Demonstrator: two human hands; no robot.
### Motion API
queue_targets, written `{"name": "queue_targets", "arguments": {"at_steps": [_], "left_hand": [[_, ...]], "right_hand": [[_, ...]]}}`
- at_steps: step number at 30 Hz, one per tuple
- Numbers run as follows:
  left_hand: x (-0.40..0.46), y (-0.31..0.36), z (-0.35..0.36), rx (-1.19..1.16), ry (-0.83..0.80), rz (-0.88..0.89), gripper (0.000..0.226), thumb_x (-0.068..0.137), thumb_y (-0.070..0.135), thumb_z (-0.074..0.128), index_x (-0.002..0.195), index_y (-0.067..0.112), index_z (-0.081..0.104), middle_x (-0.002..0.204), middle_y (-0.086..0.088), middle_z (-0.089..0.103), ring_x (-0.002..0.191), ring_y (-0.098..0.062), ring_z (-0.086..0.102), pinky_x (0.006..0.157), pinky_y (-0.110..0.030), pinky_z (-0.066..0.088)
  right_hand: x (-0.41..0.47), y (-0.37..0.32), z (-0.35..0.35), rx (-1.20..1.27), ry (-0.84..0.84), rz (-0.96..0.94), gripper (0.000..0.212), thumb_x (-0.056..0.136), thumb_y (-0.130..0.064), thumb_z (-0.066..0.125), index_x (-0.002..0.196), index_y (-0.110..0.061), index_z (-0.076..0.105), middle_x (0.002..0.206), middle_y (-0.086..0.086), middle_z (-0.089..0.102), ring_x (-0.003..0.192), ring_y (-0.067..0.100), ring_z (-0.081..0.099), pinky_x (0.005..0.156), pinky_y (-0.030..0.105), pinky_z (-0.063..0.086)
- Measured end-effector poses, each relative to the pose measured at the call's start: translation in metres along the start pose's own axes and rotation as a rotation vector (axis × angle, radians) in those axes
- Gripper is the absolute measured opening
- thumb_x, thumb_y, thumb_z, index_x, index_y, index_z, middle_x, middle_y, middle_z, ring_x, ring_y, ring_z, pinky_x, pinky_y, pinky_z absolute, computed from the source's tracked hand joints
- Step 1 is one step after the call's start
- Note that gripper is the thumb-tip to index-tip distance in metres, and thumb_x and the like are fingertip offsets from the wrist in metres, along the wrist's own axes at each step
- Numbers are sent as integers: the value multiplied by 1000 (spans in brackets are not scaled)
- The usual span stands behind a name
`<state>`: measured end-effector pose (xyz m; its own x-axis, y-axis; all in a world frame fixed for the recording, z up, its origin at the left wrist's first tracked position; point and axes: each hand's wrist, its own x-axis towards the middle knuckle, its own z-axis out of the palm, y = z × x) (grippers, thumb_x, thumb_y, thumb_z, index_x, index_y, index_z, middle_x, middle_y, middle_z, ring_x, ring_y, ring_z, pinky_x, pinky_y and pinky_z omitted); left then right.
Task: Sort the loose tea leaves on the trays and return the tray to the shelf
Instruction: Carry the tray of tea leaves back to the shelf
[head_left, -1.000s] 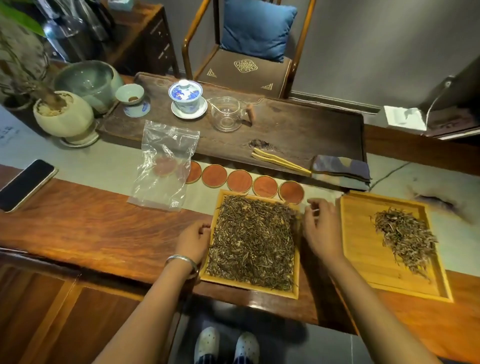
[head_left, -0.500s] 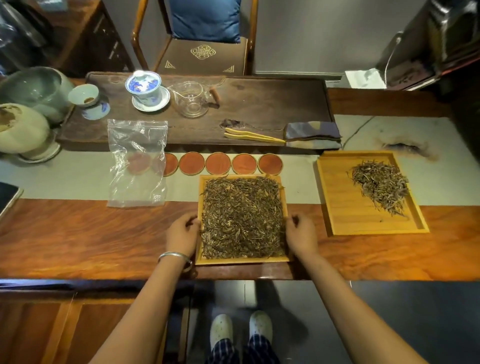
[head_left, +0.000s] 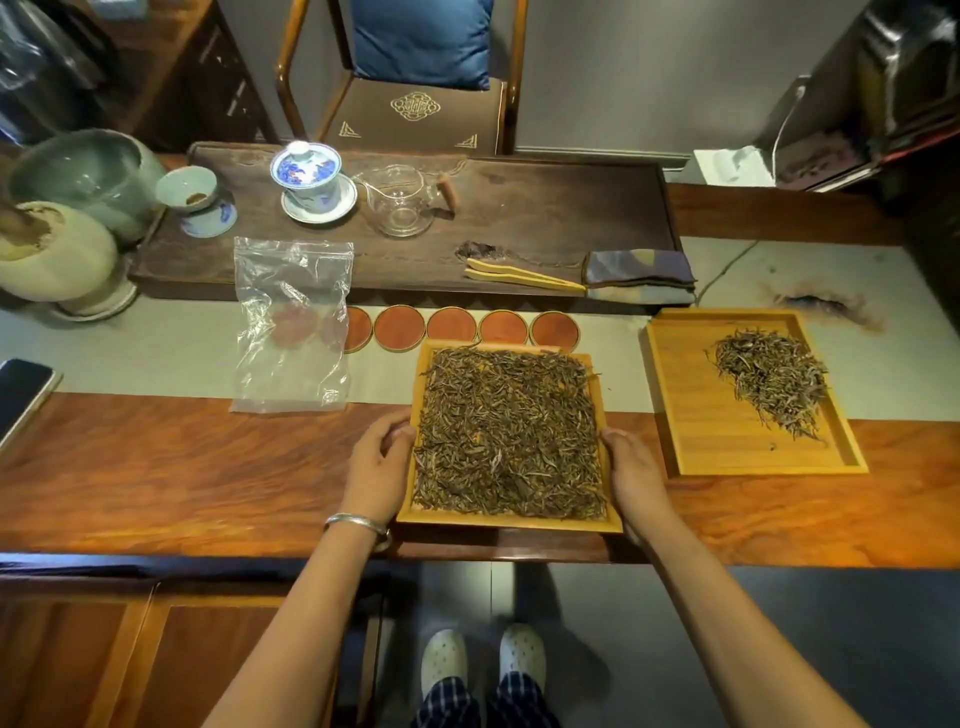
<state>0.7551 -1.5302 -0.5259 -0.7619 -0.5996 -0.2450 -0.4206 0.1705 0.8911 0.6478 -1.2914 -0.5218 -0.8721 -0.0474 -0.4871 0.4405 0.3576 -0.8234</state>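
A square bamboo tray (head_left: 511, 523) sits at the table's near edge, covered by a thick layer of dark loose tea leaves (head_left: 506, 434). My left hand (head_left: 378, 465) grips its left rim and my right hand (head_left: 635, 475) grips its right rim. To the right lies a second bamboo tray (head_left: 696, 415), mostly bare, with a small heap of tea leaves (head_left: 771, 379) in its far right part.
Round orange coasters (head_left: 452, 325) line up behind the full tray. A clear plastic bag (head_left: 291, 322) lies to the left, a phone (head_left: 21, 395) at the far left. A dark tea board (head_left: 519, 218) carries a gaiwan (head_left: 307, 176), glass pitcher (head_left: 400, 200), tongs (head_left: 519, 275) and folded cloth (head_left: 641, 275).
My right hand came from the tray's far right corner down to its right rim. Both hands now hold the full tray's sides. My head turned, shifting the view.
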Motion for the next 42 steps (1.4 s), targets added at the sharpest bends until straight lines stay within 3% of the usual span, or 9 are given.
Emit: {"name": "queue_targets", "arguments": {"at_steps": [14,16,19,24,29,31,35,38,42], "left_hand": [[-58,59,-88,-230,141,-76,23,100,25,39,108,26,61,101,21,59,95,5,55,67,5,35],[-73,67,-114,-260,188,-101,23,100,25,38,100,31,61,95,24,58,85,18,55,68,3,35],[-96,70,-155,-261,268,-138,31,100,32,37,109,22,64,110,10,63,105,-4,56,86,-19,39],[-140,69,-204,-352,516,-230,36,97,38,42,111,18,68,108,0,69,105,-18,61,95,-39,43],[-190,70,-215,-400,811,-228,32,99,22,43,101,5,70,96,-2,70,88,-12,59,68,-6,43],[-214,68,-207,-466,913,-226,32,99,20,42,107,1,67,104,-8,68,96,-17,60,79,-12,46],[-268,64,-183,-511,1147,-289,28,98,26,45,96,16,70,99,1,70,99,-15,60,77,-18,46],[-316,61,-160,-494,1243,-364,34,99,27,43,114,9,67,116,-9,67,112,-22,59,98,-37,44],[-388,55,-125,-530,1443,-423,31,98,32,42,104,18,70,97,9,71,95,-8,63,84,-18,47]], "right_hand": [[-81,-106,20,-116,-162,-218,35,102,-20,33,78,-33,55,83,-18,55,75,-18,52,63,-2,36],[-95,-121,35,-99,-233,-219,33,102,-27,32,83,-29,59,94,-7,62,91,1,57,83,14,42],[-116,-141,65,-96,-332,-223,33,100,-34,32,86,-26,60,100,-1,65,96,15,58,89,36,44],[-140,-166,113,-167,-499,-377,32,100,-31,34,80,-28,58,85,-15,56,78,-1,50,60,19,33],[-160,-185,150,-315,-751,-590,25,101,-16,34,100,-13,58,94,1,49,71,17,45,50,2,32],[-171,-186,158,-327,-859,-620,28,101,-15,35,100,-8,62,91,-1,51,74,17,51,47,-3,31],[-199,-181,161,-401,-1051,-685,35,101,-17,32,82,-20,62,81,-6,65,64,-14,55,54,1,38],[-222,-167,160,-518,-1177,-702,38,101,-26,29,107,-14,64,110,4,66,102,13,57,93,31,44],[-271,-142,148,-578,-1336,-702,37,96,-36,35,88,-22,68,97,0,69,98,19,61,87,38,48]]}}
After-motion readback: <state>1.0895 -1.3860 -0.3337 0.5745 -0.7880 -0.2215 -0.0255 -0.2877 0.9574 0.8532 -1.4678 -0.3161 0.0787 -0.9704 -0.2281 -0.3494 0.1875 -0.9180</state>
